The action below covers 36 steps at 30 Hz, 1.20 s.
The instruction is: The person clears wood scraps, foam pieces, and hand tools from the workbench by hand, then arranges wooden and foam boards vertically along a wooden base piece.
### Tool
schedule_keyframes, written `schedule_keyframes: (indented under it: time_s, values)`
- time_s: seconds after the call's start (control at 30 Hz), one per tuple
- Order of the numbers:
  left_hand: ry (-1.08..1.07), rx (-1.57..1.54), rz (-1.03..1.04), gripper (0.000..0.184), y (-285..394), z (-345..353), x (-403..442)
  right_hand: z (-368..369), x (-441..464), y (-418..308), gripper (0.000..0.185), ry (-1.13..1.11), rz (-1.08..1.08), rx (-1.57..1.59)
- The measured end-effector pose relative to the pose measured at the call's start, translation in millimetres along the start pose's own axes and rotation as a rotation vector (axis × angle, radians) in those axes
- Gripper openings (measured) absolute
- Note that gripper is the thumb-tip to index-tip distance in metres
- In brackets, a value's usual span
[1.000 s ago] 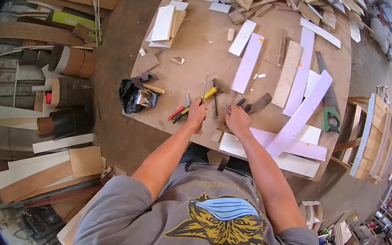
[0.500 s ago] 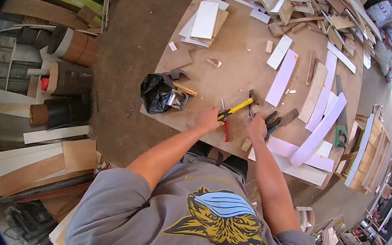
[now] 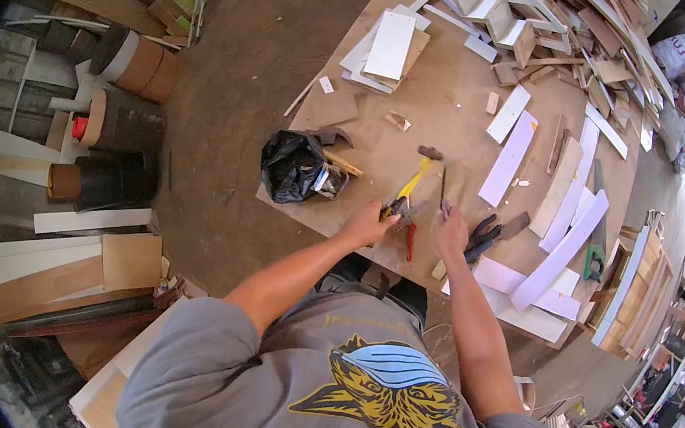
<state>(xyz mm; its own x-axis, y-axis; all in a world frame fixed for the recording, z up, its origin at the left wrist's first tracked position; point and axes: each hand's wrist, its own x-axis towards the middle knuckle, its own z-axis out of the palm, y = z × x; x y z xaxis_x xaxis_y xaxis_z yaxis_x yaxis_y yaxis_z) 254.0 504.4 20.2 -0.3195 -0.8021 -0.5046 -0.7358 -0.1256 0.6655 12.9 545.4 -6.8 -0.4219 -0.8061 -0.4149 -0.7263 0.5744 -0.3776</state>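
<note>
My left hand (image 3: pixel 370 224) is closed round the lower end of a hammer (image 3: pixel 412 181) with a yellow and black handle. The hammer's dark head points away from me over the table. In my right hand (image 3: pixel 450 234), fingers closed, is a thin dark rod-like tool (image 3: pixel 445 182) pointing away from me; its exact kind is not clear. Between the hands, a red-handled tool (image 3: pixel 410 241) lies near the table edge, partly hidden by my left hand. Just right of my right hand lie black-handled tools (image 3: pixel 483 236).
A black plastic bag (image 3: pixel 290 166) stands at the table's left edge beside a wooden stick. Pale lilac strips (image 3: pixel 558 251) and a green-handled saw (image 3: pixel 594 264) lie to the right. Scrap wood (image 3: pixel 544 38) is heaped at the far end, and white boards (image 3: pixel 391 44) are stacked far left.
The hammer has swung to point more directly away from me. The tool in my right hand now shows more of its length, pointing away. The whole view has shifted slightly.
</note>
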Motion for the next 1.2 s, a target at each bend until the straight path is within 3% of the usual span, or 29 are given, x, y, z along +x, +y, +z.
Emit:
schedule_keyframes:
  time_s: [0.1, 0.27, 0.37, 0.6, 0.7, 0.8, 0.9, 1.1, 1.17, 1.2]
  values:
    - [0.193, -0.089, -0.008, 0.052, -20.6, -5.9, -3.2, 15.5, 16.8, -48.1, 0.036, 0.026, -0.195, 0.110]
    - [0.531, -0.252, 0.022, 0.042, -27.5, -21.5, 1.5, 46.6, 49.2, -139.3, 0.038, -0.155, -0.188, 0.275]
    - [0.540, -0.284, -0.127, 0.047, -27.8, -22.2, 11.6, 75.9, 75.4, -162.1, 0.042, -0.186, -0.210, 0.244]
    - [0.573, -0.174, -0.170, 0.045, -0.5, -16.7, 18.4, 80.1, 94.8, -171.7, 0.068, -0.187, -0.157, 0.389]
    - [0.585, -0.210, -0.190, 0.045, 8.4, -13.0, 26.6, 131.4, 123.2, -140.6, 0.065, -0.101, -0.220, 0.653]
    - [0.620, -0.201, -0.206, 0.045, 16.5, -9.8, 35.5, 89.0, 88.6, -142.5, 0.051, 0.017, -0.282, 0.727]
    - [0.631, -0.136, -0.234, 0.045, 19.9, -1.3, 45.3, 45.1, 57.6, -120.0, 0.050, -0.039, -0.159, 0.695]
    - [0.518, 0.043, -0.333, 0.048, 5.5, 14.4, 48.6, 35.3, 3.4, -34.5, 0.046, 0.106, -0.191, 0.136]
    - [0.424, 0.062, -0.354, 0.049, 3.3, 9.3, 44.0, 16.9, -32.0, -34.3, 0.043, 0.019, -0.190, 0.044]
    - [0.515, 0.056, -0.255, 0.049, -2.6, 13.9, 41.6, 14.1, -46.5, -34.7, 0.042, -0.026, -0.189, -0.001]
